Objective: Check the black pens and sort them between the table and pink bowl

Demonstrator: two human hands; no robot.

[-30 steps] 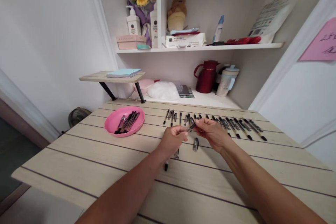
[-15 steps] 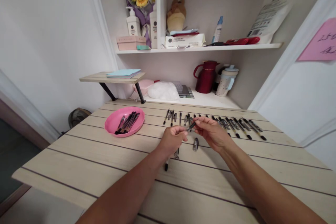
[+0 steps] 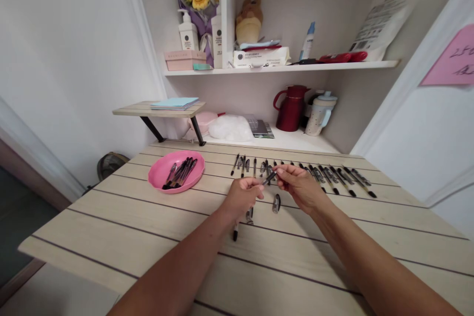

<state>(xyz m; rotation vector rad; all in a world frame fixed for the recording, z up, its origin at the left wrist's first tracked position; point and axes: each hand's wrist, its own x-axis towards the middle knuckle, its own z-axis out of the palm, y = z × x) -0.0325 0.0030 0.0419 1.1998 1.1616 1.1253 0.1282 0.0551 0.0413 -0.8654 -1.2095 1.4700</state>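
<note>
Above the middle of the pale wooden table (image 3: 122,237), my left hand (image 3: 242,196) and my right hand (image 3: 300,187) meet on one black pen (image 3: 270,177). The left fingers are curled round its lower part and the right fingertips pinch its upper end. Under the hands lie a loose pen cap (image 3: 276,203) and another black pen (image 3: 240,222). A row of several black pens (image 3: 326,176) lies along the far side of the table. A pink dish (image 3: 159,173) at the left holds several more pens.
Behind the table a low shelf carries a red jug (image 3: 292,107), a pale lidded cup (image 3: 320,113) and a plastic bag (image 3: 230,128). A small raised stand (image 3: 159,108) with a blue notebook is at the back left. The upper shelf holds bottles and boxes.
My hands have stayed almost in place on the pen, with only a slight shift of the fingers. Nothing on the table has moved.
</note>
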